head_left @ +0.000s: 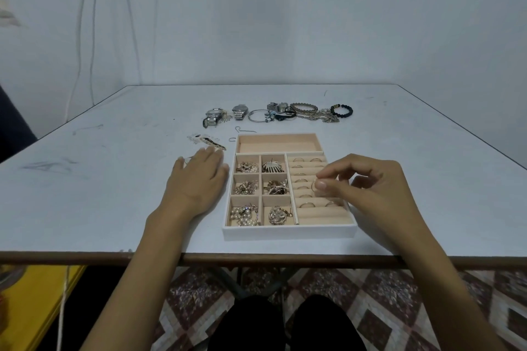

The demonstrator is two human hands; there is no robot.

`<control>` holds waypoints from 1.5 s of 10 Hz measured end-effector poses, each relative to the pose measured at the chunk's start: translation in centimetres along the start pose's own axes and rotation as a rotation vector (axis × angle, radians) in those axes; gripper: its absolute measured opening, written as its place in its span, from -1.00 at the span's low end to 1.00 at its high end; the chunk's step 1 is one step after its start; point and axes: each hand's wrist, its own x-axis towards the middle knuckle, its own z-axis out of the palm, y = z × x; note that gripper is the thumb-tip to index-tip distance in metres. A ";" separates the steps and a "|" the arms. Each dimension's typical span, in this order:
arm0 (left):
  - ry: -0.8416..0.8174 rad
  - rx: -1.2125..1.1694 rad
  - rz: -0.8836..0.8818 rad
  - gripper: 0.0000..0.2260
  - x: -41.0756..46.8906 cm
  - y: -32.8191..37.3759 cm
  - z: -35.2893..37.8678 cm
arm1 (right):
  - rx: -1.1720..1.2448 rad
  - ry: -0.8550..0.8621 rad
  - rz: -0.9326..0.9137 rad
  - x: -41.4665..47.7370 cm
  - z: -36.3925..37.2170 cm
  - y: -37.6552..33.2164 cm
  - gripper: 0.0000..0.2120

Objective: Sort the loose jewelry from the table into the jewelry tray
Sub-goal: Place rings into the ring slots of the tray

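Head view: scuffed white table [114,194] before a white wall [285,23]; left hand [196,179] flat, right hand [368,182] pinching a ring [313,186].

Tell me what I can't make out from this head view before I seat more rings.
All in the head view:
1. The ring: the right hand pinches it and its thumb covers part of it; the design is too small to read.
2. The tray: some right-side ring slots are hidden under that hand's fingers.
3. The table under the left hand: covered by its palm.
4. The far jewelry pile: pieces overlap and are too small to count.
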 end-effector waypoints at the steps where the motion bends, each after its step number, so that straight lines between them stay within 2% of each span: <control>1: -0.018 0.014 -0.007 -0.56 0.1 -0.1 0.1 | -0.181 0.001 -0.103 -1.1 -0.5 -0.2 -0.88; 2: -0.011 0.015 -0.009 -0.56 0.2 -0.2 0.1 | -0.294 -0.004 -0.161 -2.0 -1.3 0.0 -0.87; 3: -0.010 0.012 -0.005 -0.56 0.1 -0.2 0.0 | -0.344 -0.023 -0.169 -2.8 -1.6 0.0 -0.96; 4: -0.006 0.007 -0.009 -0.56 0.1 -0.2 0.0 | -0.348 -0.038 -0.150 -2.9 -1.7 0.0 -0.93; 5: -0.007 0.007 -0.013 -0.57 0.1 0.0 -0.1 | -0.292 -0.070 -0.100 -2.7 -1.8 0.0 -0.85; 7: -0.012 0.008 -0.014 -0.57 0.0 0.1 -0.2 | -0.214 -0.116 -0.043 -2.1 -1.9 0.2 -0.87; 9: -0.016 0.004 -0.014 -0.57 -0.1 0.3 -0.3 | -0.203 -0.142 -0.017 -1.9 -2.0 0.4 -0.98; 11: -0.015 -0.002 -0.014 -0.57 -0.3 0.3 -0.4 | -0.232 -0.243 0.004 -1.8 -2.4 0.5 -0.96; 13: -0.013 0.003 -0.011 -0.57 -0.2 0.4 -0.4 | -0.224 -0.242 -0.004 -1.7 -2.4 0.5 -0.87; 15: -0.017 0.012 -0.012 -0.57 -0.2 0.3 -0.3 | -0.225 -0.223 0.002 -1.8 -2.4 0.6 -0.92</control>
